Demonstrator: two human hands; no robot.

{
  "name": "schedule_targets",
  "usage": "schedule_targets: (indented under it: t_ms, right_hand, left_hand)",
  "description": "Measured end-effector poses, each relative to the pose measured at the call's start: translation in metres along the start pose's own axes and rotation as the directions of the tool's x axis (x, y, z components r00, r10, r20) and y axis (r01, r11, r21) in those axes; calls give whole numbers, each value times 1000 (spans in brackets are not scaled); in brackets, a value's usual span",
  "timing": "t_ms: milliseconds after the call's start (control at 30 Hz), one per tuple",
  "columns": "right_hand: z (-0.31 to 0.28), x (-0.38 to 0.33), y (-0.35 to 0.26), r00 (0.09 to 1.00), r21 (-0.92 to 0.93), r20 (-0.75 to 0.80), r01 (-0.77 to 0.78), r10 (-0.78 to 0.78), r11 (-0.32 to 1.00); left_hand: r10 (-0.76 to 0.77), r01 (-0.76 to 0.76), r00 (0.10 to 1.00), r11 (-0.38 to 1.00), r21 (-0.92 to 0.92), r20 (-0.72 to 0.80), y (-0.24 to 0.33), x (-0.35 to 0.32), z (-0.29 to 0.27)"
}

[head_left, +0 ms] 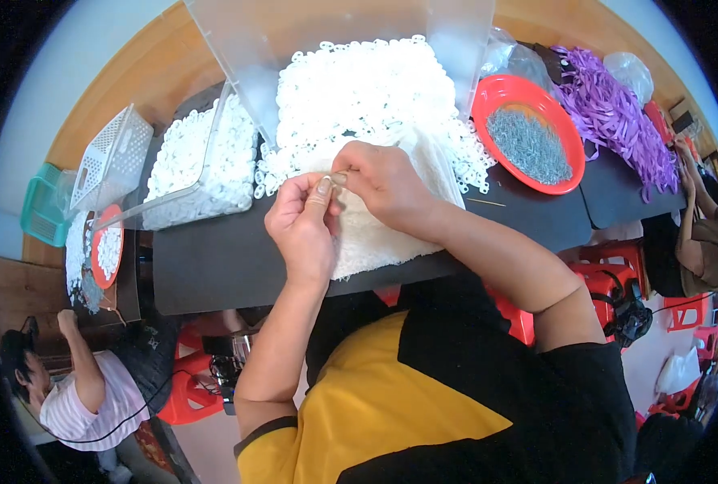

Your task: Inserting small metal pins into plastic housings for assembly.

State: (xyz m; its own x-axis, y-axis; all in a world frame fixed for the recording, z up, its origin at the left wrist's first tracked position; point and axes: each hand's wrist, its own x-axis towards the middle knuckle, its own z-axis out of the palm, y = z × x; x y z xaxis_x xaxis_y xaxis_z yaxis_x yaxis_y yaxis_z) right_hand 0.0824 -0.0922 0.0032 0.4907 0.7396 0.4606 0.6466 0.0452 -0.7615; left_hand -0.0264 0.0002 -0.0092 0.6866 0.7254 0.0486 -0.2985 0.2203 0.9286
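Observation:
My left hand (304,226) and my right hand (387,184) meet above a cream cloth (367,246) on the dark table (221,278). Between their pinched fingertips is a small white piece (329,180), mostly covered by the fingers. It resembles the loose white plastic pieces with holes (359,89) heaped just beyond my hands, though its exact kind is too small to make out. Some of that heap spills around the cloth's far edge. To the right of my right hand stands a red oval basin (570,173) holding many thin, silvery metal bits (528,145).
A clear bin (205,181) of white pieces stands left, beside a white perforated basket (113,157) and a green basket (42,206). A thin brass-coloured stick (486,202) lies near the basin. Purple ribbons (617,121) pile at right. Other people sit at both sides.

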Motion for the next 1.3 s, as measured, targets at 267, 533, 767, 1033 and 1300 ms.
schedule_targets:
  t_ms: [267,533,767,1033,1300]
  right_hand:
    - [-1,-2,3,996,-17,93,-12,14,1000]
    - [3,-3,5,991,-104,128,51,-37,993]
    - [8,-8,0,992,-335,122,77,-38,939]
    - [16,-12,-1,992,-384,97,111,-79,917]
    - [4,-2,-3,994,-140,93,-50,63,989]
  left_hand:
    - [-79,72,996,980,186,28,15,-6,-7]
    - [-101,95,995,974,205,21,14,-6,-13]
    - [-84,74,995,980,184,48,5,-6,-14]
    - [66,-80,997,930,359,50,-8,-7,-16]
    - [-16,2,998,974,226,57,-9,-7,-18]
